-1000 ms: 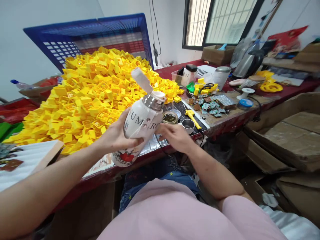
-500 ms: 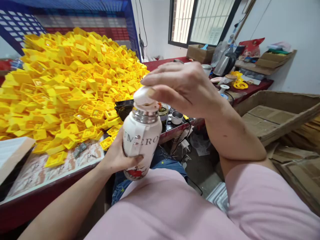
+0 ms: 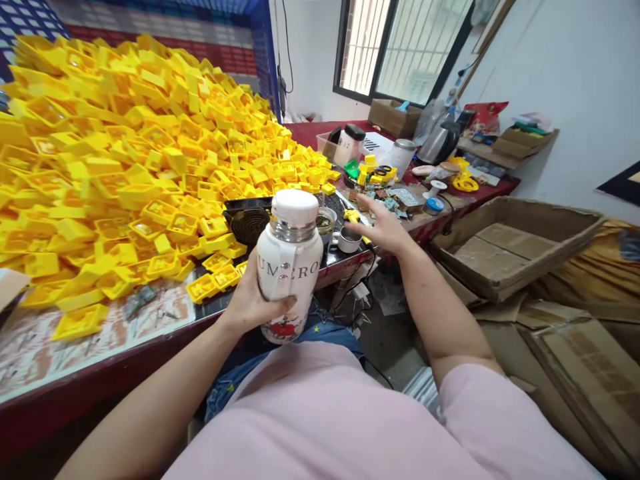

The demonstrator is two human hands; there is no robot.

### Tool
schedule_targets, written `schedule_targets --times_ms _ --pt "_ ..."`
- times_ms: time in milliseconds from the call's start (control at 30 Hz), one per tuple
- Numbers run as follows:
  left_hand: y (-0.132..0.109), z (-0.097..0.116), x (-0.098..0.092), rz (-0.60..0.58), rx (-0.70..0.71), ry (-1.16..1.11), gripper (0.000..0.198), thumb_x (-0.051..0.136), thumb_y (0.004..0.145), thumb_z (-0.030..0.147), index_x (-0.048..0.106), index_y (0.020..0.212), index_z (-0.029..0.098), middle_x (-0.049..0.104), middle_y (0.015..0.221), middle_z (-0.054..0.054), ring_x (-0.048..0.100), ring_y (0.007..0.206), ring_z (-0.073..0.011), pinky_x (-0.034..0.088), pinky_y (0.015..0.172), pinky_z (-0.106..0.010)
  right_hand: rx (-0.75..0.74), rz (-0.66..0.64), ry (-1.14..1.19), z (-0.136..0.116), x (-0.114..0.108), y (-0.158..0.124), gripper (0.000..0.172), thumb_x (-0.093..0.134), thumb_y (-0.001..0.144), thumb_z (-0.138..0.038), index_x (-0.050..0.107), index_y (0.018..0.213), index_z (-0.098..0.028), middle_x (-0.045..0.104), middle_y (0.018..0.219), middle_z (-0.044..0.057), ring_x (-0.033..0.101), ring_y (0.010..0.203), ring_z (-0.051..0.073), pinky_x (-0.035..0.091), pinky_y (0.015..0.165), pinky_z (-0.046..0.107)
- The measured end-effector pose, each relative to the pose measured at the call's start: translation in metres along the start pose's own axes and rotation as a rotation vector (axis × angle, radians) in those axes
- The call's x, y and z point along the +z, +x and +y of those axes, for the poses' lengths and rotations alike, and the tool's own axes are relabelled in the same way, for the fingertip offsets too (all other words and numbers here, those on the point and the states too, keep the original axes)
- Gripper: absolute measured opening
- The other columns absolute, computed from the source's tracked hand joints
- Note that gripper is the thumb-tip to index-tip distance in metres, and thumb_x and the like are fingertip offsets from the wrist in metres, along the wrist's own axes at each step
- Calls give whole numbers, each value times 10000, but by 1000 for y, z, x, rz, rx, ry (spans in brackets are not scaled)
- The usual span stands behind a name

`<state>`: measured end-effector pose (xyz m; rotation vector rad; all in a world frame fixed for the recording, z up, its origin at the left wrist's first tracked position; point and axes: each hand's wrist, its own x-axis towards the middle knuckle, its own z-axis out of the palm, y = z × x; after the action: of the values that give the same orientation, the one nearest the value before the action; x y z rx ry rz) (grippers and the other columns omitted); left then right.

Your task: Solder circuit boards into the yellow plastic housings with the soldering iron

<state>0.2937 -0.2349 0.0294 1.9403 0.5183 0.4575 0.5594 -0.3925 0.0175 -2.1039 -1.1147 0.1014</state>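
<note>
A white thermos bottle (image 3: pixel 290 287) with dark lettering and a red picture stands upright above my lap. My left hand (image 3: pixel 255 293) wraps round its lower side, thumb across the front. The white stopper (image 3: pixel 295 205) sits on the steel neck, with some metal showing below it. My right hand (image 3: pixel 383 227) reaches over the table edge with fingers stretched and apart, holding nothing. Just beside and below its fingers is a small white cup (image 3: pixel 349 240) with a metal inside and a handle. Whether the fingers touch the cup I cannot tell.
A large heap of yellow plastic housings (image 3: pixel 140 160) spills from a blue crate (image 3: pixel 264 60) on the left. Behind the bottle are a black coil holder (image 3: pixel 247 223) and a glass jar (image 3: pixel 326 220). Circuit boards (image 3: pixel 393 200) lie farther back. An open carton (image 3: pixel 515 247) stands right.
My right hand has left the bottle's stopper and moved right and down to the cup, its fingers opening. The stopper now sits level on the neck. My left hand still holds the bottle.
</note>
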Motion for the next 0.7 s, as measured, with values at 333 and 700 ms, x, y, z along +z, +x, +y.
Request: schedule_targets --times_ms 333,700 --pt "5 -25 18 -107 -27 200 1058 772 594 436 375 1537 169 663 1375 -144 660 1263 -371 535 1126 -538 14 126 -230 45 59 -7 854 784 801 -340 448 1542 -81 615 1421 279 610 1323 416 502 1105 632" --pt "21 -1 35 -287 2 197 1004 738 635 405 375 1547 195 694 1354 -92 697 1189 -327 600 1007 -442 -1132 78 -585 -37 -55 -11 639 557 1012 -107 402 1574 -369 505 1625 34 389 1570 201 493 1222 422"
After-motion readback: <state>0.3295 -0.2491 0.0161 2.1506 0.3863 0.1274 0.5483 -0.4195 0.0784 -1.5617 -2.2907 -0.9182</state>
